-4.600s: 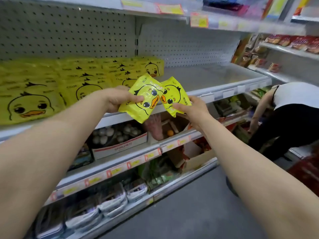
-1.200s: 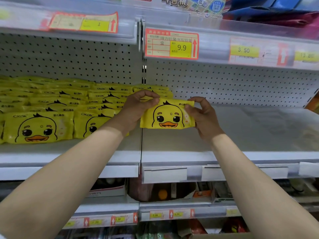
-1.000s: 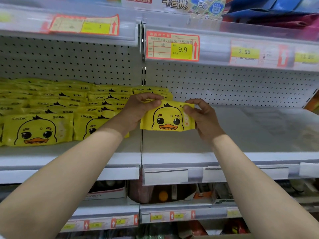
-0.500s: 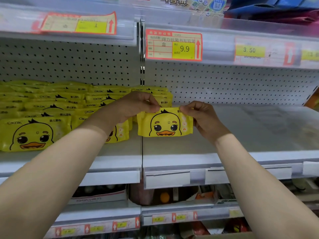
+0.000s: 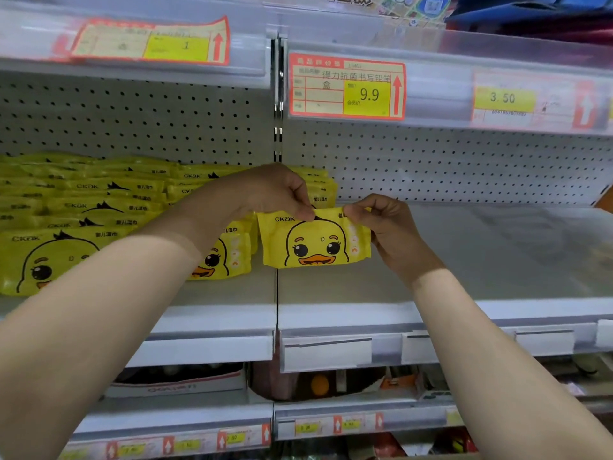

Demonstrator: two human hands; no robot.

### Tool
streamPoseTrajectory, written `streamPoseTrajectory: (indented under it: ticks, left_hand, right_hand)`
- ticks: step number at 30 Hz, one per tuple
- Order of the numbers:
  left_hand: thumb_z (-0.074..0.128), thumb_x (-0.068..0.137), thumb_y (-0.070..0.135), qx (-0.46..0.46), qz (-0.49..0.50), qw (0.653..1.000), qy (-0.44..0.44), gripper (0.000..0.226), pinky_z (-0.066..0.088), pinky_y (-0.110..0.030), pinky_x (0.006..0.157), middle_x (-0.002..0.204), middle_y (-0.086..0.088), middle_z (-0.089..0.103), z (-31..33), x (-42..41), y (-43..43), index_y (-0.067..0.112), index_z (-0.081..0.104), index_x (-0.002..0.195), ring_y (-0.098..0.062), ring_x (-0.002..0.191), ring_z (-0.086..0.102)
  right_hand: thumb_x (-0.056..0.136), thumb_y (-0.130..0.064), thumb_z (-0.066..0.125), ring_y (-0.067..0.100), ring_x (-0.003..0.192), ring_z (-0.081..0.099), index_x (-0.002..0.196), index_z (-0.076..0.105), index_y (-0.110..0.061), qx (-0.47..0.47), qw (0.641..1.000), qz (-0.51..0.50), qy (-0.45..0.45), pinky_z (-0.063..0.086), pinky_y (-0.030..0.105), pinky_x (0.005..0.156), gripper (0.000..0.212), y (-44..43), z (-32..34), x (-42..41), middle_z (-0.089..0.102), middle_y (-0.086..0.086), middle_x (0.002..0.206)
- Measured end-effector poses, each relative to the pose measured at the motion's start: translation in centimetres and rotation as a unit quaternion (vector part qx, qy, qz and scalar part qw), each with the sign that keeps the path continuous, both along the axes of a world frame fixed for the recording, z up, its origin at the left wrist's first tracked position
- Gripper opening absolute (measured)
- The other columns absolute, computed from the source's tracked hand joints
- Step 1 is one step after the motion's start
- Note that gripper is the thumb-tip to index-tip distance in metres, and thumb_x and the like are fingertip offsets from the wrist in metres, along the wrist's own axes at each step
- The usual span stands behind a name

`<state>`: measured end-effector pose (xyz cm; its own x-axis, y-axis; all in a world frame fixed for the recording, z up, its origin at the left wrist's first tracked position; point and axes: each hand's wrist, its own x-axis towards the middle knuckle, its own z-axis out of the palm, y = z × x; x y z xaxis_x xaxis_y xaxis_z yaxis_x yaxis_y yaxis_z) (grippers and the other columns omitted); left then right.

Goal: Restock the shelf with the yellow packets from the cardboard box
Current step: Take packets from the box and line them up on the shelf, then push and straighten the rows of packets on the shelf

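Yellow packet (image 5: 315,242) is up at the shelf, duck face turned our way, and both hands are on it! Closest to us, two bare forearms reach in from the bottom corners. They cross over the lower shelf (image 5: 205,416), which has red-and-yellow price strips along its lip and a white carton (image 5: 179,385) with red print sitting on it.

Follow the arms up. The left hand (image 5: 265,194) comes over the top, thumb and fingertips pinching the packet's upper edge just left of the duck's tuft. The right hand (image 5: 388,227) has curled fingers nipping the upper right corner.

The packet stands upright between them, just right of the seam where the two shelf bays meet. Its lower edge is down at the grey shelf deck (image 5: 481,260); resting there or only held, I can't tell.

Just beside it on the left, a second duck packet (image 5: 222,257) faces front, partly hidden by the left wrist. Beyond that, rows of stocked packets (image 5: 99,207) lie overlapped, running toward the rear. Behind the held one, a short stack (image 5: 320,190) peeks out by the left knuckles.

At the very back is a white pegboard (image 5: 464,161). Up top on the price rail are a tag reading 9.9 (image 5: 346,86), a tag reading 3.50 (image 5: 504,99) and, at left, a blurred tag (image 5: 149,41).
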<state>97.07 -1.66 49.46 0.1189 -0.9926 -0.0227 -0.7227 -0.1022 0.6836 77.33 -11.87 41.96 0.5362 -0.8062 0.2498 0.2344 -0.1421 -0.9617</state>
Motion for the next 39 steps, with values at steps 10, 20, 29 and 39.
streamPoseTrajectory:
  ticks: [10,20,29,39]
  left_hand:
    - [0.088,0.067,0.033,-0.022,0.043,0.993,-0.105,0.025,0.036,-0.023,0.06,0.083,0.007,0.063,0.6,2.2,-2.1,0.021,0.068,0.075,-0.005,0.078,0.055]
    - [0.09,0.063,0.032,-0.078,0.075,0.984,-0.142,0.037,0.041,-0.026,0.06,0.076,0.004,0.063,-2.3,3.7,-4.0,0.014,0.063,0.081,-0.016,0.077,0.06]
    - [0.087,0.051,0.057,0.013,0.029,0.931,-0.364,0.09,0.043,-0.032,0.078,0.114,-0.009,0.048,-3.3,2.8,-2.8,0.028,0.046,0.125,-0.026,0.105,0.047]
    - [0.081,0.068,0.048,-0.089,0.11,0.9,-0.413,0.087,0.035,-0.037,0.103,0.134,-0.007,0.047,-5.5,1.4,-0.4,0.018,0.041,0.139,-0.027,0.128,0.035]
  right_hand:
    - [0.072,-0.016,0.081,0.019,0.068,0.068,0.087,0.073,-0.005,-0.008,0.999,-0.012,0.037,0.057,0.033,0.067,0.02,-1.9,0.8,2.0,0.075,0.007,0.079]
    - [0.074,-0.012,0.086,0.008,0.083,0.065,0.092,0.066,-0.023,-0.143,0.975,-0.063,0.159,0.054,0.026,0.075,0.029,-3.8,-1.4,3.9,0.069,-0.006,0.09]
    - [0.06,-0.038,0.094,0.019,0.123,0.047,0.145,0.042,-0.028,-0.285,0.898,-0.086,0.323,0.041,0.032,0.098,0.101,-3.4,-2.2,5.5,0.05,0.003,0.129]
    - [0.065,-0.049,0.087,0.031,0.134,0.035,0.144,0.044,-0.022,-0.366,0.83,-0.16,0.389,0.043,0.046,0.1,0.094,-1.9,-1.6,5.5,0.044,0.012,0.139]
